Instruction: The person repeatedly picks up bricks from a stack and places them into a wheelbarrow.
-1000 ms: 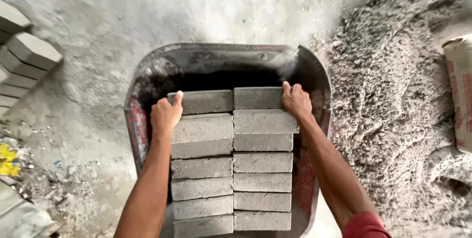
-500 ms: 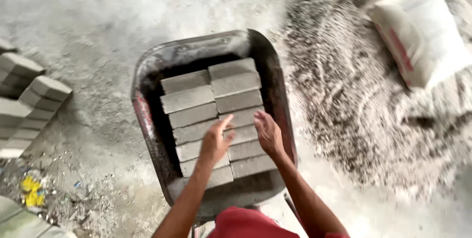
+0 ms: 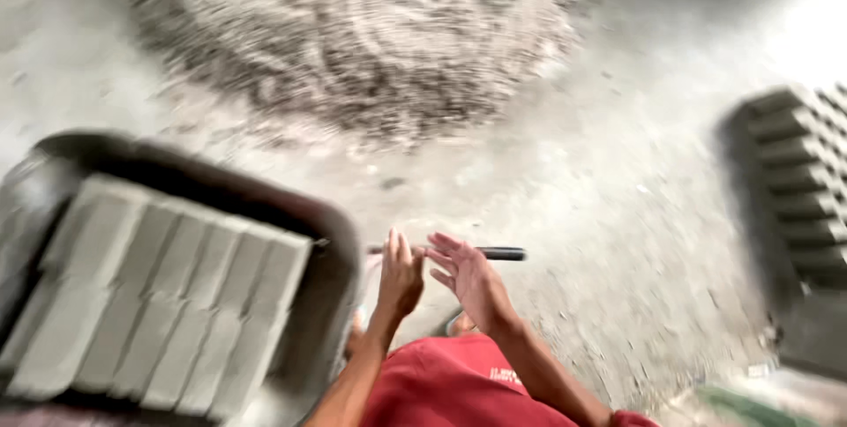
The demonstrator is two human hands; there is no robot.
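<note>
Both hands hang open and empty in front of the red shirt (image 3: pixel 450 387): the left hand (image 3: pixel 399 279) has its fingers straight and close together, the right hand (image 3: pixel 468 279) is spread, palm half turned up, neither gripping anything. Just past the fingertips runs a thin dark handle (image 3: pixel 490 253), lying level and reaching off to the right; the left fingertips seem to overlap its near end, though motion blur leaves it unclear whether they touch. To the left of the left hand sits the barrow (image 3: pixel 331 246), its dark tray filled with grey blocks (image 3: pixel 159 290) laid side by side in neat rows, close-packed and flush. Judging by this, the step at hand is taking hold of the handle, and it would go best with each hand wrapped fully round its own bar, thumbs under, before any lift, since a tray this full will be heavy and will tip if raised unevenly; only one handle shows, so the other's place cannot be told. Ahead of the hands lies a wide heap of sand (image 3: pixel 353 48) on the pale floor (image 3: pixel 618 180). Far to the right stands a stack (image 3: pixel 798 180) of more grey blocks in stepped rows. No package, label or sign is in view, apart from a small pale mark on the shirt, too blurred to make out.
</note>
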